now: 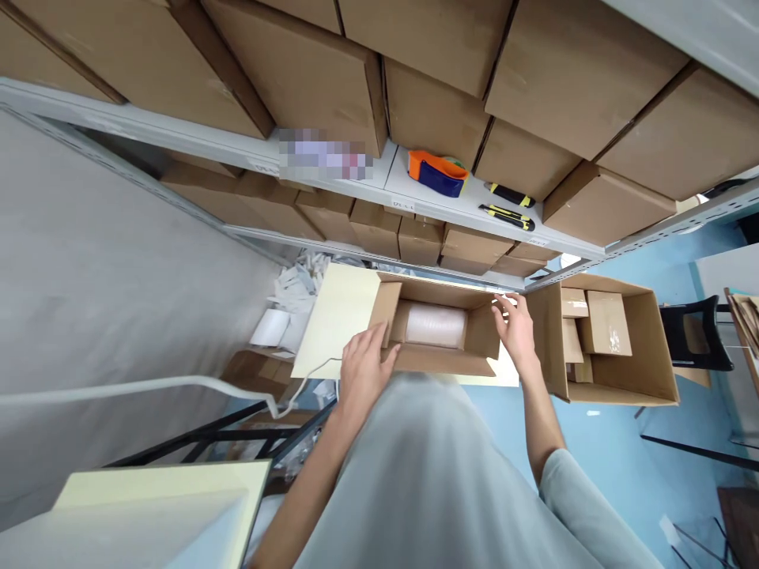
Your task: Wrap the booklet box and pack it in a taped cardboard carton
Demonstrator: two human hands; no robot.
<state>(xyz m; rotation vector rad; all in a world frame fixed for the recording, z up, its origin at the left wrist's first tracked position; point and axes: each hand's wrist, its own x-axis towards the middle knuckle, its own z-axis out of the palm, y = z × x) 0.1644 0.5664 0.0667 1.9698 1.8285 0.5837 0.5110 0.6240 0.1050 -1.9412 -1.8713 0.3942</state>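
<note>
An open cardboard box [436,361] sits on a pale yellow tabletop [332,316], its flaps raised. Inside it lies a roll-shaped bundle [436,325] in clear, shiny wrap; what it contains I cannot make out. My left hand [368,362] rests at the box's near left corner, fingers extended against the left flap and thumb apart. Beside the far right corner is my right hand [515,328], its fingers loosely bent and spread, with nothing visible held. Whether its fingertips touch the box edge I cannot tell.
A larger open carton [652,340] holding several small boxes stands at right. The shelf ahead carries stacked cartons, an orange and blue tape dispenser [437,174] and utility knives [508,216]. Crumpled paper [293,292] lies left; a white cable [202,382] crosses there.
</note>
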